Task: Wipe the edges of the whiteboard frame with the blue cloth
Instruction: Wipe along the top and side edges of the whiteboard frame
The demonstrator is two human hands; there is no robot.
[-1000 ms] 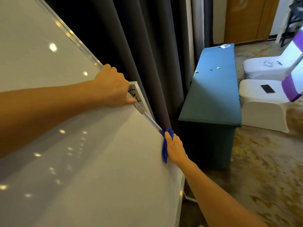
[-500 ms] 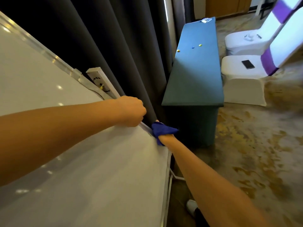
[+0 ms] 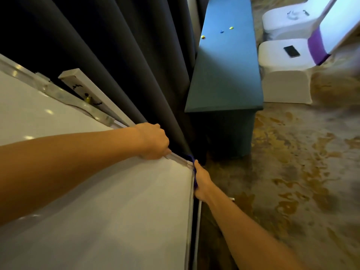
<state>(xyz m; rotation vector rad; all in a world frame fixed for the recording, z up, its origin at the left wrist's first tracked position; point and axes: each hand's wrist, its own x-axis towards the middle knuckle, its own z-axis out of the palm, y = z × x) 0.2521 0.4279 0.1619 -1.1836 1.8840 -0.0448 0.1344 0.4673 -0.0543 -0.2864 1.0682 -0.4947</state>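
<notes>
The whiteboard (image 3: 107, 201) fills the lower left, its silver frame (image 3: 178, 158) running along the top edge to a corner and then down the right side. My left hand (image 3: 153, 141) grips the top frame just left of that corner. My right hand (image 3: 201, 182) presses the blue cloth (image 3: 194, 172) against the right-hand frame edge just below the corner. Only a thin strip of the cloth shows between my palm and the frame.
Dark grey curtains (image 3: 116, 55) hang right behind the board. A long teal-covered table (image 3: 226, 71) stands close to the right, with small coloured magnets on it. White-covered chairs (image 3: 282, 75), one with a phone (image 3: 291, 51), sit beyond. A patterned carpet (image 3: 292, 182) covers the floor.
My right hand has carried the cloth along the top frame, round the corner and onto the right side edge. My left hand slid along the top frame toward the corner. The view tilted downward.
</notes>
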